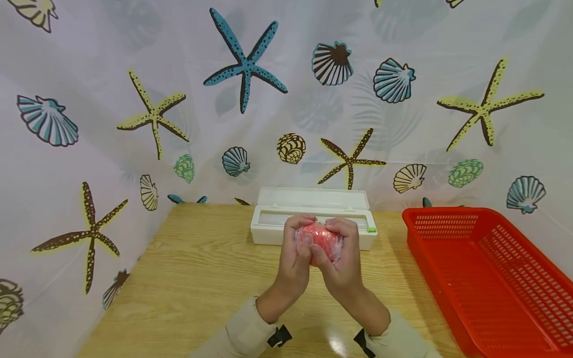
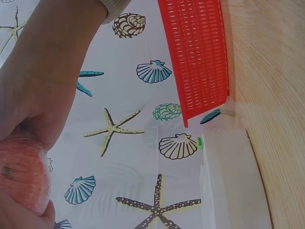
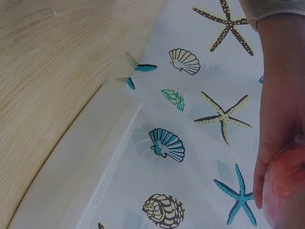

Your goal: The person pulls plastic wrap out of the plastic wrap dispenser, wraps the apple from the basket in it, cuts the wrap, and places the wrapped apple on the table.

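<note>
Between both hands is a red apple [image 1: 326, 239] wrapped in clear cling film, held up over the table in the head view. The left hand [image 1: 293, 261] curls round one side of it, and the right hand [image 1: 343, 266] grips the other. Both thumbs press on the near face, while the fingers reach over the top and sides. Shiny film creases show at the fruit's edges. In the left wrist view the wrapped apple [image 2: 21, 171] shows a dark dimple; the right wrist view catches part of the apple [image 3: 283, 179] at its edge.
Behind the hands stands a white cling film dispenser [image 1: 264, 236], its clear lid [image 1: 313, 198] raised and a green slider [image 1: 371, 229] at its right end. A red plastic basket [image 1: 488, 278] sits on the right of the wooden table [image 1: 201, 278]. A shell-patterned curtain [image 1: 286, 114] hangs behind.
</note>
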The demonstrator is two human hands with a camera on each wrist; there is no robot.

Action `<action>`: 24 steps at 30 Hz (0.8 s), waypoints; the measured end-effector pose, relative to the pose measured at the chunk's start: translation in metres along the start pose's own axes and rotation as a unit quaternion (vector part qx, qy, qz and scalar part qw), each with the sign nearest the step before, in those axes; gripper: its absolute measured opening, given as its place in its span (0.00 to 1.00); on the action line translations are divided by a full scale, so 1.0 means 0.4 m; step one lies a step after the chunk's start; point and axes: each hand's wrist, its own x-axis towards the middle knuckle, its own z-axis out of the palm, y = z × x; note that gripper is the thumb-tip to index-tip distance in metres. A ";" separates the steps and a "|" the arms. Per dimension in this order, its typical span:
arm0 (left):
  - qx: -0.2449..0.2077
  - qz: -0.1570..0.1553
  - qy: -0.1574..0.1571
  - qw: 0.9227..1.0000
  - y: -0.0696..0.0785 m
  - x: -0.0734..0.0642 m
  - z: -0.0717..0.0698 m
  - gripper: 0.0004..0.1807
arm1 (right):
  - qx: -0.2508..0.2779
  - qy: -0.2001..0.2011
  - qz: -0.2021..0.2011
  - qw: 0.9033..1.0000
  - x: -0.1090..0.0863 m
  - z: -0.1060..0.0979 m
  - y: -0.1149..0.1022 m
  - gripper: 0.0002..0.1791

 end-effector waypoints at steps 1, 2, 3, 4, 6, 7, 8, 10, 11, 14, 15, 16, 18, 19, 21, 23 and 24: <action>0.004 -0.002 0.000 1.000 -0.001 0.000 0.000 0.14 | 0.003 0.001 0.002 1.000 0.001 0.002 -0.003 0.31; 0.007 -0.005 0.001 1.000 0.001 0.001 0.000 0.14 | 0.006 0.001 0.005 1.000 0.003 0.003 -0.007 0.31; 0.008 -0.007 0.002 1.000 0.003 0.001 0.000 0.14 | 0.011 0.001 0.009 1.000 0.005 0.004 -0.013 0.30; 0.007 -0.013 0.001 1.000 0.007 0.002 0.001 0.14 | 0.017 0.000 0.015 1.000 0.008 0.004 -0.023 0.28; 0.007 -0.026 -0.006 1.000 0.020 0.006 0.003 0.14 | 0.029 0.000 0.029 0.999 0.017 0.001 -0.043 0.24; 0.006 -0.033 -0.010 0.999 0.026 0.009 0.004 0.14 | 0.036 0.000 0.037 0.999 0.022 -0.001 -0.052 0.22; 0.008 -0.038 -0.017 0.999 0.032 0.011 0.005 0.14 | 0.042 -0.002 0.047 0.998 0.026 -0.004 -0.061 0.21; 0.014 -0.048 -0.033 0.998 0.041 0.017 0.005 0.15 | 0.057 -0.003 0.065 0.996 0.032 -0.010 -0.072 0.18; 0.016 -0.050 -0.042 0.998 0.044 0.021 0.003 0.16 | 0.064 -0.004 0.073 0.995 0.034 -0.013 -0.072 0.17; 0.024 -0.049 -0.070 0.996 0.051 0.029 -0.004 0.20 | 0.084 -0.005 0.115 0.990 0.035 -0.024 -0.060 0.16; 0.026 -0.046 -0.077 0.996 0.052 0.031 -0.007 0.21 | 0.092 -0.003 0.133 0.987 0.035 -0.026 -0.054 0.15; 0.029 -0.042 -0.084 0.995 0.052 0.032 -0.011 0.23 | 0.102 -0.001 0.152 0.983 0.035 -0.029 -0.048 0.15; 0.043 -0.028 -0.094 0.994 0.050 0.033 -0.017 0.26 | 0.121 0.002 0.197 0.973 0.034 -0.033 -0.040 0.14; 0.053 -0.015 -0.100 0.993 0.049 0.034 -0.020 0.27 | 0.131 0.004 0.218 0.967 0.034 -0.034 -0.038 0.14; 0.092 0.024 -0.111 0.989 0.036 0.032 -0.027 0.28 | 0.146 0.008 0.253 0.956 0.035 -0.035 -0.041 0.14; 0.133 0.068 -0.122 0.981 0.012 0.028 -0.036 0.30 | 0.161 0.012 0.284 0.945 0.037 -0.035 -0.048 0.14; 0.151 0.089 -0.127 0.976 -0.001 0.026 -0.040 0.30 | 0.167 0.015 0.299 0.939 0.039 -0.034 -0.053 0.14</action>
